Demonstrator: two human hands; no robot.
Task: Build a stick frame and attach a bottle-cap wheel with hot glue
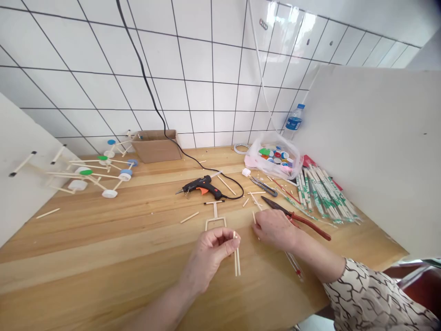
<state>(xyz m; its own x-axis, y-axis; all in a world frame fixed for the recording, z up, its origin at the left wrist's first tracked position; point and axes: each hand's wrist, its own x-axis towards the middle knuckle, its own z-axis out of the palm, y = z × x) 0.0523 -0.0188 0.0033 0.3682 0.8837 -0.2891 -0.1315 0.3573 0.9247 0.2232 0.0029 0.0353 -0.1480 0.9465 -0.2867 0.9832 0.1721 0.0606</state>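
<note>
Two thin sticks [238,265] are pinched between the thumb and fingers of the left hand [207,256], above the near half of the tabletop [103,276]; they should be held parallel, ends level, under light pressure. The right hand [275,227] is positioned at a loose stick [254,217], nearer the tabletop's right edge; whether its fingers are closed on it cannot be told. Contact with the adjacent pliers [292,214] should be avoided.

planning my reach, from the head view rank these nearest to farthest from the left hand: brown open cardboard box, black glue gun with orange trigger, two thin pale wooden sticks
1. Two thin pale wooden sticks: in the left hand.
2. Black glue gun with orange trigger: beyond it, slightly left.
3. Brown open cardboard box: back left, by white tiled wall.
</note>
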